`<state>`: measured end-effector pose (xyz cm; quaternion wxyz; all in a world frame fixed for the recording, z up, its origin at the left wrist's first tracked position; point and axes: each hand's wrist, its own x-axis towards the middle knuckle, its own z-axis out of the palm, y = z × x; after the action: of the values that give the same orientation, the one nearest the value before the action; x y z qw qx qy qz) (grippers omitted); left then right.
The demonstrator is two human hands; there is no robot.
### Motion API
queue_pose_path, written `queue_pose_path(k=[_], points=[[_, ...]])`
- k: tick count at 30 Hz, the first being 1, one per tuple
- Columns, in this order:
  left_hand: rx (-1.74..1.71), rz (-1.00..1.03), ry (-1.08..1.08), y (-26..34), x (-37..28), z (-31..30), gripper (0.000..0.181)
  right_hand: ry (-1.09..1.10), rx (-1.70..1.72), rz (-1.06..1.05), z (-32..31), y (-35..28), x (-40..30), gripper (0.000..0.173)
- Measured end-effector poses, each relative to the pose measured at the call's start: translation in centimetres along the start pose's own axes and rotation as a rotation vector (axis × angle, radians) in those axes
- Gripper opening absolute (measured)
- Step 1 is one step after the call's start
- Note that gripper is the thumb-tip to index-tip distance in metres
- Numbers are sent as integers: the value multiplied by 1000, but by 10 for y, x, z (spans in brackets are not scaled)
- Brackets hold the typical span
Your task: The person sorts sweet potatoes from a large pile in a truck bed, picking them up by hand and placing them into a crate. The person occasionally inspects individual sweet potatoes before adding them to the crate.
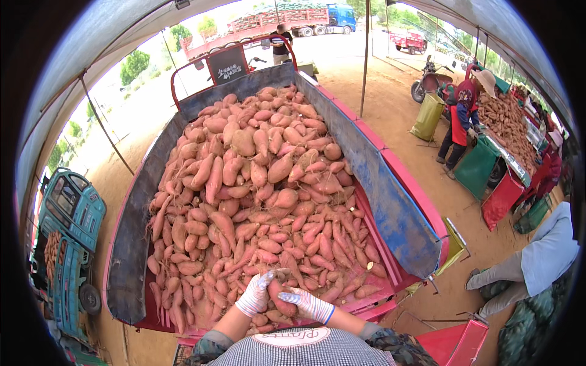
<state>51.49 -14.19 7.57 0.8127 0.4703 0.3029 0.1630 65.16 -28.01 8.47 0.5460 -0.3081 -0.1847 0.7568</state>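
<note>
A reddish sweet potato [281, 298] is held between my two gloved hands, low over the near end of a three-wheeler's cargo bed [393, 201]. My left hand [252, 296], in a striped knit glove with bluish fingertips, grips it from the left, its fingers at the far end. From the right, my right hand [312, 304] grips the same root, thumb laid across it. Some fingers are hidden behind the root. A large heap of sweet potatoes [256, 174] fills much of the bed, sloping down toward me, many with thin hairy roots.
A red metal flap [462, 343] juts out at my near right. Beyond stand a yellow-green sack [428, 116], a worker in a sun hat [462, 114] and another loaded cart [503, 121]. A person in light blue [545, 256] bends by green net sacks [526, 329]. A teal truck [68, 215] is left.
</note>
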Motion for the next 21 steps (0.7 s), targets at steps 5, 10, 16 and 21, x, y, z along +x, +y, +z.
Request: queue_pose_path(k=[5, 10, 16, 21], points=[[331, -37, 183, -13, 5, -9, 46, 203, -422, -189, -30, 17, 9, 66], [1433, 265, 75, -29, 13, -34, 29, 361, -854, -258, -62, 42, 18, 67], [1633, 342, -39, -25, 0, -28, 27, 271, -898, -113, -80, 43, 14, 61], [1121, 289, 52, -52, 13, -54, 22, 254, -682, -198, -72, 35, 11, 62]])
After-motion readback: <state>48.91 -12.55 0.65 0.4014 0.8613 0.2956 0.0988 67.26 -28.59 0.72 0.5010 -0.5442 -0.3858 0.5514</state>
